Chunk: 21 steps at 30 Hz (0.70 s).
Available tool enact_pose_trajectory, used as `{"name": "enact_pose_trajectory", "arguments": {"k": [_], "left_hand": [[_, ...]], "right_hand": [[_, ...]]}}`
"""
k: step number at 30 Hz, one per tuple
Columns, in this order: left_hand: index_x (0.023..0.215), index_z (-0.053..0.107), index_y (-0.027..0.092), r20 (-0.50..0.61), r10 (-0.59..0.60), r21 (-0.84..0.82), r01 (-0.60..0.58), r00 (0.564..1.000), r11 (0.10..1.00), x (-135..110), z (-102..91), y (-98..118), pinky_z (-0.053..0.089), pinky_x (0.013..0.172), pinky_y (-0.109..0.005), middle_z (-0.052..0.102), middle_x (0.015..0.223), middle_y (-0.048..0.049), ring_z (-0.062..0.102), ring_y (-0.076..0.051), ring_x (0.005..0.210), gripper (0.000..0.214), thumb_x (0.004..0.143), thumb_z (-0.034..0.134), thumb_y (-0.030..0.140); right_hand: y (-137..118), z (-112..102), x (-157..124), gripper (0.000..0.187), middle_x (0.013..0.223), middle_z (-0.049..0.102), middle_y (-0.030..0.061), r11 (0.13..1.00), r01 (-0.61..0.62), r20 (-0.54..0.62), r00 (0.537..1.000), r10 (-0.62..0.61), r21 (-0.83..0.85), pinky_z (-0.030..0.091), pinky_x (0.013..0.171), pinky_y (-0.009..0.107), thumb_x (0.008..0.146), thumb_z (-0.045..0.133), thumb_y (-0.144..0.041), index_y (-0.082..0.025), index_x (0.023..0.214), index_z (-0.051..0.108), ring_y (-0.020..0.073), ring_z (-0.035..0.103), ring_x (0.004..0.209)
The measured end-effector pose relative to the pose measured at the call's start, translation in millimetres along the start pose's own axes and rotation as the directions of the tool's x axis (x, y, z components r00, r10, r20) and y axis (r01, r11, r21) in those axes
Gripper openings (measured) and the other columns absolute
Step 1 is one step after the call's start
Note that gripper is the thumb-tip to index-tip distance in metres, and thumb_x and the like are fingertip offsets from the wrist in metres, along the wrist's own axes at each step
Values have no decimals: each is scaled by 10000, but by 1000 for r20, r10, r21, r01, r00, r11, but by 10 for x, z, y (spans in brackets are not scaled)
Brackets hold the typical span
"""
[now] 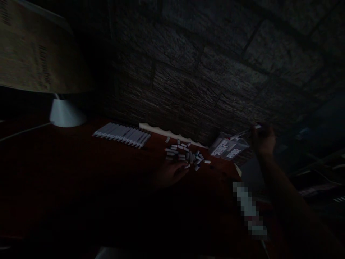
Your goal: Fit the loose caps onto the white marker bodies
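The scene is very dim. My left hand (169, 172) rests on the dark red table (81, 172), its fingertips pinching at the near edge of a pile of small white caps (185, 153). My right hand (262, 140) is raised at the table's right end, fingers closed round a thin pen-like stick (246, 132) that points left over a clear plastic packet (229, 147). A neat row of white pens (122, 135) lies further left on the table.
A white lamp base (66, 113) stands at the back left under a cardboard box (32, 50). A stone-pattern wall (202, 72) runs behind the table. A pale wavy strip (161, 130) lies along the wall. The table's right edge drops off beyond the packet.
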<state>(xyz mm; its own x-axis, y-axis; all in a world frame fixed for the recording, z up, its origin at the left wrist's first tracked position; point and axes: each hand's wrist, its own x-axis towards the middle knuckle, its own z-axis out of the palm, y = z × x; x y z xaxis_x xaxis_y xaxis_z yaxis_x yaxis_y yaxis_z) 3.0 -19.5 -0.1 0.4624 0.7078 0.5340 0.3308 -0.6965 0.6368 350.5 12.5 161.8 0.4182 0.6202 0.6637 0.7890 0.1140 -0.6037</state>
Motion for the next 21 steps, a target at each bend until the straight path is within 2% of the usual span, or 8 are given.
{"name": "enact_pose_trajectory", "arguments": {"k": [2, 4, 8, 10, 13, 15, 17, 21], "left_hand": [[1032, 718, 259, 7, -9, 22, 9, 1000, 1000, 2, 2, -19, 474, 823, -314, 741, 965, -52, 670, -221, 882, 228, 920, 542, 352], [1038, 713, 256, 17, -2, 40, 1, 1000, 999, 11, 2, -45, 468, 835, -321, 739, 992, -59, 668, -225, 900, 250, 933, 518, 371], [1048, 701, 253, 25, 12, 54, -13, 1000, 998, 26, 4, -83, 471, 808, -302, 741, 967, -52, 672, -208, 874, 266, 948, 491, 384], [1043, 700, 242, 35, 9, 80, -12, 999, 997, 37, -11, -90, 472, 799, -296, 740, 944, -54, 673, -204, 858, 261, 942, 501, 377], [997, 711, 234, 78, -57, 231, 37, 995, 972, 86, -121, -118, 476, 798, -305, 735, 933, -65, 671, -222, 876, 272, 938, 496, 389], [996, 710, 251, 60, -174, 375, 139, 983, 916, 140, -269, -175, 477, 813, -305, 729, 971, -60, 670, -224, 904, 304, 952, 455, 412], [1078, 682, 256, -68, -302, 482, 296, 951, 825, 189, -457, -265, 461, 896, -308, 694, 1112, -72, 636, -231, 1039, 321, 959, 433, 420], [1212, 614, 122, -220, -436, 604, 473, 873, 642, 225, -803, -475, 464, 911, -410, 604, 1230, -216, 569, -336, 1155, 401, 953, 410, 351]], "right_hand": [[48, 127, 1, 432, 885, 706, 113, 964, -25, 54, 998, 40, -265, 432, 641, 327, 839, 617, -377, -168, 1216, 583, 208, 622, 701], [58, 243, -55, 386, 862, 727, 122, 918, 17, 144, 989, 44, -395, 447, 657, 335, 847, 604, -348, -158, 1181, 638, 221, 650, 696], [25, 328, -205, 276, 844, 734, 143, 872, 122, 302, 953, 31, -474, 454, 697, 350, 847, 583, -338, -150, 979, 736, 257, 676, 747], [-8, 322, -309, 279, 836, 729, 162, 873, 104, 270, 962, 32, -476, 451, 702, 367, 848, 573, -333, -132, 933, 746, 273, 672, 748], [-62, 374, -601, 334, 796, 714, 153, 897, 97, 80, 994, -69, -432, 441, 667, 365, 874, 534, -363, -126, 999, 734, 256, 646, 676], [-88, 487, -905, 388, 750, 698, 125, 943, 147, 18, 989, -148, -299, 441, 637, 345, 903, 492, -419, -128, 1018, 721, 224, 619, 616], [-112, 641, -1257, 425, 756, 700, 110, 976, 162, 54, 986, -156, -144, 455, 619, 329, 919, 467, -460, -129, 1054, 697, 210, 618, 610], [-184, 873, -1806, 352, 917, 726, 124, 974, 220, 191, 955, -228, 60, 511, 712, 342, 914, 465, -408, -145, 969, 692, 231, 678, 788]]}}
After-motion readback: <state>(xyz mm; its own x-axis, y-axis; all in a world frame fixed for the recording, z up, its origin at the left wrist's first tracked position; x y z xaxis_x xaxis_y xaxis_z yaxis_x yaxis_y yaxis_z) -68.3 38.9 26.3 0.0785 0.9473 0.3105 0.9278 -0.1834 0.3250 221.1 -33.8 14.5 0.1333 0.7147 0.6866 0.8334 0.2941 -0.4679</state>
